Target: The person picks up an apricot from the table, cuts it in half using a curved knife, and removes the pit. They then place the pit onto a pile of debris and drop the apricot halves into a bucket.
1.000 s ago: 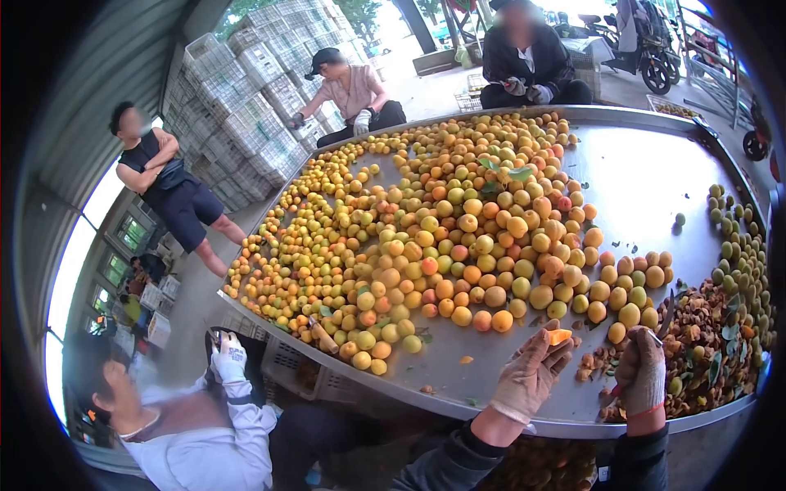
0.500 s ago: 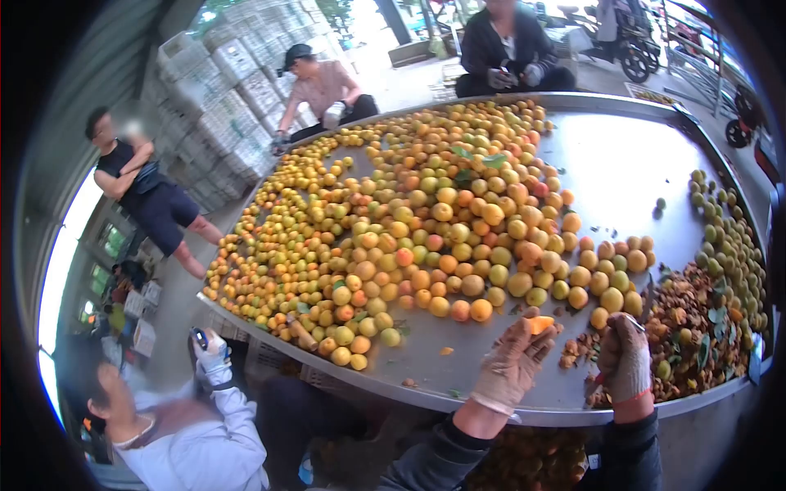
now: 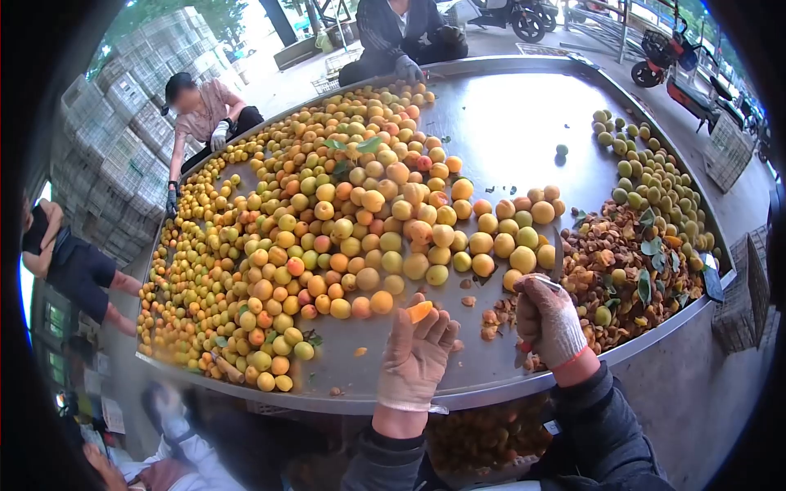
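Observation:
My left hand (image 3: 415,364), in a worn pale work glove, faces palm up above the metal table's near edge. Its thumb and forefinger pinch an orange apricot piece (image 3: 420,312); the other fingers are loosely curled. To the right, my right hand (image 3: 554,325), gloved too, is closed around a knife (image 3: 559,255) whose thin blade points up and away. Just beyond both hands lie whole yellow-orange apricots (image 3: 381,302). Close by my right hand is a heap of brown, shrivelled fruit scraps (image 3: 610,274) mixed with leaves.
The metal table (image 3: 499,114) has a raised rim. Greener fruits (image 3: 647,176) line its right side. Co-workers (image 3: 201,123) sit at the far side, and another person is at lower left. Stacked crates (image 3: 123,123) stand behind; a plastic crate (image 3: 741,295) is at right.
My view has turned right, so the table appears farther left. My hands are somewhat farther apart, still holding the apricot piece and knife. The far co-worker's hand now reaches to the fruit.

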Demonstrator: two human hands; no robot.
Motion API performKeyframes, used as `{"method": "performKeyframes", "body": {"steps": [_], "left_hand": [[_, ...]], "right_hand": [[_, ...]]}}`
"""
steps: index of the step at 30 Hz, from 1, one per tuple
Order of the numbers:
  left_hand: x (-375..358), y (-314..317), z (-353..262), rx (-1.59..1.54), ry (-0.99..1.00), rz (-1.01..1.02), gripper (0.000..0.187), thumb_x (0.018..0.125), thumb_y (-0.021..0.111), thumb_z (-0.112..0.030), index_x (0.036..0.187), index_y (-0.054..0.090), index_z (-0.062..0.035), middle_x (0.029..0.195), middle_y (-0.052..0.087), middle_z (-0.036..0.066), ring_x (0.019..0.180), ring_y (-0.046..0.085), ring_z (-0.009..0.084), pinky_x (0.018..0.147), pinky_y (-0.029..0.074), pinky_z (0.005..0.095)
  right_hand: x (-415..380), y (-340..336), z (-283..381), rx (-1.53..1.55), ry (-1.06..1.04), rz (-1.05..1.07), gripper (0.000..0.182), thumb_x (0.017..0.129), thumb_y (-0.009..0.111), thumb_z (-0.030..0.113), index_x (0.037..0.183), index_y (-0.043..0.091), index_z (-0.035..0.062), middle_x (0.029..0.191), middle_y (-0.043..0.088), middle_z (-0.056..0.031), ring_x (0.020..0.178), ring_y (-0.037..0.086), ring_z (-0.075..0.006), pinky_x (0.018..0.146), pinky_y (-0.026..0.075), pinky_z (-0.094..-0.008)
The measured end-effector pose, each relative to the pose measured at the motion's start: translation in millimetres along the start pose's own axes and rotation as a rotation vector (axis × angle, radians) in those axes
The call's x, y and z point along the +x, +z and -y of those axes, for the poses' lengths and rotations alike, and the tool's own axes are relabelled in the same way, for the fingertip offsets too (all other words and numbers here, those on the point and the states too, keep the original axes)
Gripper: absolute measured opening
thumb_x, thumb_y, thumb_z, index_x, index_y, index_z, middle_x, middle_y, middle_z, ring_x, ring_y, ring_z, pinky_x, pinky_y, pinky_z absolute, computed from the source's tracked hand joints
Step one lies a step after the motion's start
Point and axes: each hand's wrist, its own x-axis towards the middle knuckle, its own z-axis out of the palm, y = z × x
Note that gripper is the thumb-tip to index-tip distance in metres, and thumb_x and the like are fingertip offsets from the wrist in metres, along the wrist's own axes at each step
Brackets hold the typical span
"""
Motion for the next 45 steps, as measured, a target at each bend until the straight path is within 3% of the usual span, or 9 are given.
{"method": "performKeyframes", "body": {"steps": [6,8,11,14,18,28,34,36,45], "left_hand": [[1,-7,0,-0.078,-0.080,0.075,0.035,0.092,0.059,-0.034,0.115,0.064,-0.0086,0.107,0.069,0.013,0.105,0.064,0.0256,0.099,0.046,0.0452],[3,-17,1,-0.044,-0.002,-0.027,0.039,0.093,0.058,-0.037,0.119,0.060,-0.0082,0.105,0.069,0.011,0.100,0.065,0.0272,0.088,0.053,0.0440],[2,-15,-1,-0.080,-0.034,0.018,0.040,0.093,0.058,-0.038,0.120,0.060,-0.0091,0.107,0.068,0.011,0.102,0.065,0.0275,0.090,0.053,0.0457],[3,-16,-5,0.011,-0.014,0.134,0.039,0.097,0.048,-0.038,0.121,0.061,-0.0086,0.115,0.066,0.014,0.114,0.060,0.0293,0.101,0.044,0.0499],[0,-14,-6,0.091,0.019,0.089,0.037,0.095,0.053,-0.035,0.121,0.060,-0.0097,0.118,0.065,0.012,0.112,0.061,0.0271,0.095,0.049,0.0490],[-1,-7,-3,0.162,0.014,0.110,0.035,0.094,0.057,-0.035,0.117,0.062,-0.0093,0.109,0.069,0.008,0.104,0.064,0.0223,0.092,0.051,0.0427],[-2,-1,4,0.200,0.003,0.012,0.034,0.092,0.060,-0.036,0.115,0.063,-0.0105,0.102,0.069,0.005,0.097,0.065,0.0189,0.088,0.052,0.0390],[-1,-1,6,0.239,0.015,-0.059,0.034,0.090,0.063,-0.036,0.114,0.063,-0.0115,0.099,0.069,0.003,0.093,0.065,0.0168,0.086,0.053,0.0374],[2,-8,9,0.303,0.025,-0.120,0.036,0.090,0.064,-0.035,0.118,0.061,-0.0127,0.099,0.068,0.002,0.092,0.065,0.0158,0.084,0.055,0.0357]], "right_hand": [[-2,1,1,-0.037,-0.002,-0.008,0.018,0.088,0.060,0.026,0.079,0.055,0.0108,0.058,0.044,0.0037,0.040,0.036,-0.0068,0.034,0.028,-0.0229],[-2,2,0,-0.053,0.013,-0.034,0.017,0.089,0.060,0.026,0.083,0.059,0.0102,0.059,0.046,0.0037,0.040,0.039,-0.0072,0.034,0.029,-0.0232],[-2,-1,-3,-0.045,0.033,0.002,0.018,0.089,0.059,0.026,0.082,0.059,0.0093,0.056,0.046,0.0019,0.040,0.042,-0.0085,0.034,0.032,-0.0237],[-4,2,-3,-0.015,0.043,0.016,0.017,0.088,0.062,0.024,0.086,0.061,0.0070,0.057,0.048,0.0011,0.042,0.043,-0.0088,0.036,0.034,-0.0239],[-4,6,-7,0.030,0.045,0.017,0.020,0.089,0.062,0.028,0.092,0.064,0.0084,0.060,0.049,0.0038,0.042,0.042,-0.0060,0.037,0.030,-0.0224],[5,0,-15,-0.068,0.030,0.050,0.025,0.091,0.061,0.032,0.094,0.065,0.0077,0.063,0.053,0.0013,0.045,0.046,-0.0074,0.038,0.035,-0.0228],[-4,-1,-6,-0.078,0.045,0.048,0.025,0.091,0.061,0.033,0.095,0.065,0.0090,0.063,0.052,0.0032,0.046,0.046,-0.0065,0.038,0.035,-0.0226],[-4,1,-5,-0.016,0.031,0.051,0.023,0.089,0.061,0.029,0.080,0.055,0.0090,0.054,0.045,0.0007,0.039,0.040,-0.0089,0.035,0.031,-0.0245],[-4,-1,-3,0.009,0.065,0.078,0.024,0.089,0.060,0.030,0.082,0.057,0.0065,0.054,0.047,-0.0001,0.039,0.041,-0.0098,0.036,0.032,-0.0247]]}}
